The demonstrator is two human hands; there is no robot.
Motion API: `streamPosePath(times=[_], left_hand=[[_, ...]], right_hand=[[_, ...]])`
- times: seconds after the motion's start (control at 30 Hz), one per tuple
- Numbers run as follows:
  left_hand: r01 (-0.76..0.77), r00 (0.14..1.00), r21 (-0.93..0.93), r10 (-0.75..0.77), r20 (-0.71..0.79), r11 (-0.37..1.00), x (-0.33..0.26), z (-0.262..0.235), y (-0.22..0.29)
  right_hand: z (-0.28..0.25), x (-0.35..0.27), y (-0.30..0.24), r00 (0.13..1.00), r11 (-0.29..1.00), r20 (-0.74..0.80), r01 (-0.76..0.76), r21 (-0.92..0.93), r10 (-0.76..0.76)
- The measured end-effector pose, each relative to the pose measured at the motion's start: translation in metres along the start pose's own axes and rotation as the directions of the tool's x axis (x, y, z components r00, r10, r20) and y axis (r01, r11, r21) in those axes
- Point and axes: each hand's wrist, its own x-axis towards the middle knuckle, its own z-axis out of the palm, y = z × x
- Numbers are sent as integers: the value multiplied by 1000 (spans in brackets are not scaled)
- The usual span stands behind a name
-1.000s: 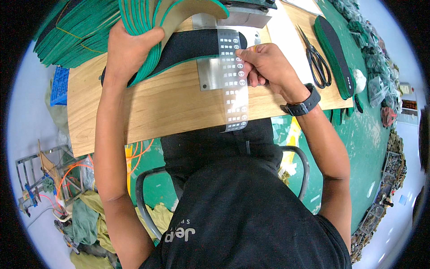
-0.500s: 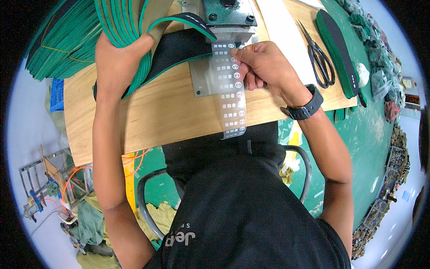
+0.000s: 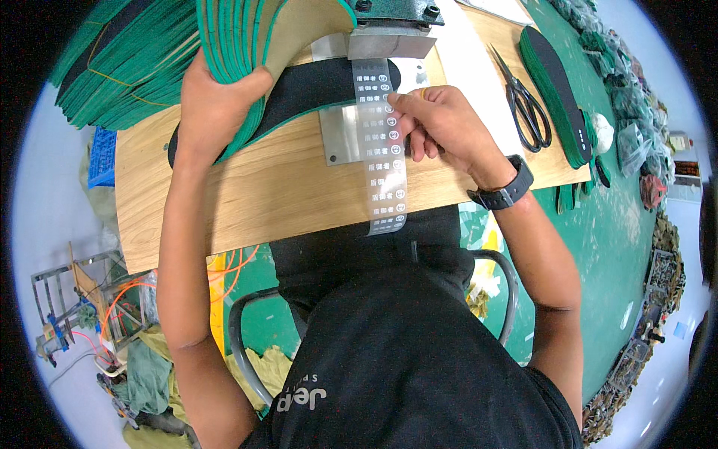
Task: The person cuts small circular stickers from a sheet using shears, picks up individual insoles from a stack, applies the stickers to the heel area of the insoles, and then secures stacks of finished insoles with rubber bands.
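My left hand [image 3: 217,112] is closed round a fanned bunch of insoles [image 3: 250,37] with green edges and tan undersides; its fingers are mostly hidden beneath them. Below that bunch, a black insole [image 3: 307,84] lies across the metal plate [image 3: 340,142], its rounded end under the press head [image 3: 393,41]. A clear film strip [image 3: 385,179] with white print crosses that end and hangs over the table's front edge. At the strip's right edge, my right hand [image 3: 441,123] pinches the film between thumb and forefinger, the other fingers curled.
A large banded stack of insoles [image 3: 127,67] stands at the far left. Black scissors [image 3: 529,112] and another insole stack [image 3: 555,97] lie on the right of the wooden table [image 3: 262,202]. Behind the table's left edge is a blue crate [image 3: 102,159]. Bagged goods [image 3: 632,97] line the floor.
The printed insole that curled down near the press has lifted away with the bunch in my left hand. The flat insole's rounded end now shows under the strip. My right hand keeps its pinch.
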Motion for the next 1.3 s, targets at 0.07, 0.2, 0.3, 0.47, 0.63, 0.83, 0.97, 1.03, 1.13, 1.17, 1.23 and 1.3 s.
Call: streamPosePath(times=[0.07,0.2,0.3,0.47,0.63,0.83,0.97,1.03,1.13,1.17,1.23,1.3], left_hand=[[-22,1000,15,22,4,1000,0,1,3],[-9,1000,56,8,9,998,1,0,1],[0,1000,63,0,-5,998,0,3,5],[-42,999,96,40,23,994,-2,4,2],[-112,976,273,54,210,956,-1,9,2],[-442,868,578,166,467,685,3,14,-1],[-293,927,627,53,372,722,1,22,11],[-311,911,598,53,409,739,3,18,14],[-282,906,553,27,423,784,9,11,13],[-243,914,548,0,405,800,10,9,15],[-166,938,481,-13,347,861,8,6,16],[-112,962,354,12,271,929,7,2,9]], right_hand=[[0,1,2,1000,1000,9,1,7,-1],[-2,0,5,1000,1000,22,14,-5,-14],[-3,2,7,1000,1000,30,10,-9,-9],[-4,3,10,999,1000,36,1,-5,0],[-2,0,7,1000,997,23,9,-72,-8],[3,-8,10,995,996,-47,82,-26,-83],[-11,-23,25,977,959,-188,149,240,-105],[-13,-24,24,974,948,-212,136,288,-75],[-15,-18,24,972,922,-216,164,352,-90],[-15,-14,25,972,919,-217,170,356,-96],[-17,-6,22,981,938,-170,147,313,-96],[-18,4,17,993,969,-82,101,225,-85]])
